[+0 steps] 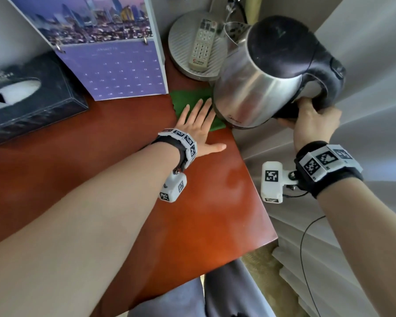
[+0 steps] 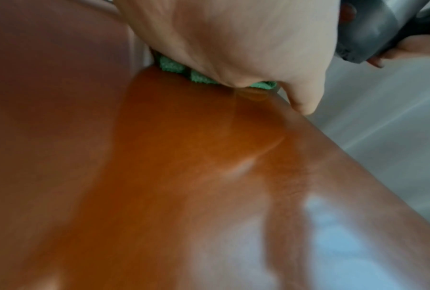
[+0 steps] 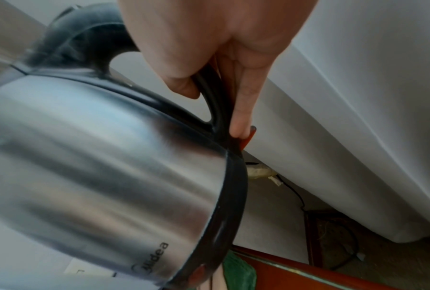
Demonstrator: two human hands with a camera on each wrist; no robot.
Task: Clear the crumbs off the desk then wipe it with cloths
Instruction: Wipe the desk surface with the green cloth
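A green cloth (image 1: 190,101) lies on the reddish-brown desk (image 1: 192,213) near its far right corner. My left hand (image 1: 198,124) presses flat on the cloth, fingers straight and spread, thumb out toward the desk's right edge. In the left wrist view the cloth (image 2: 174,67) peeks from under the palm. My right hand (image 1: 311,120) grips the black handle of a steel electric kettle (image 1: 261,78) and holds it tilted in the air above the desk corner. The right wrist view shows the kettle (image 3: 104,176) with the fingers (image 3: 241,117) curled round its handle. No crumbs are visible.
A dark tissue box (image 1: 30,99) sits at the far left. A purple desk calendar (image 1: 114,65) stands behind the cloth. A round grey kettle base (image 1: 185,42) holds a remote control (image 1: 202,44). A white wall and a black cable (image 1: 306,248) run right of the desk.
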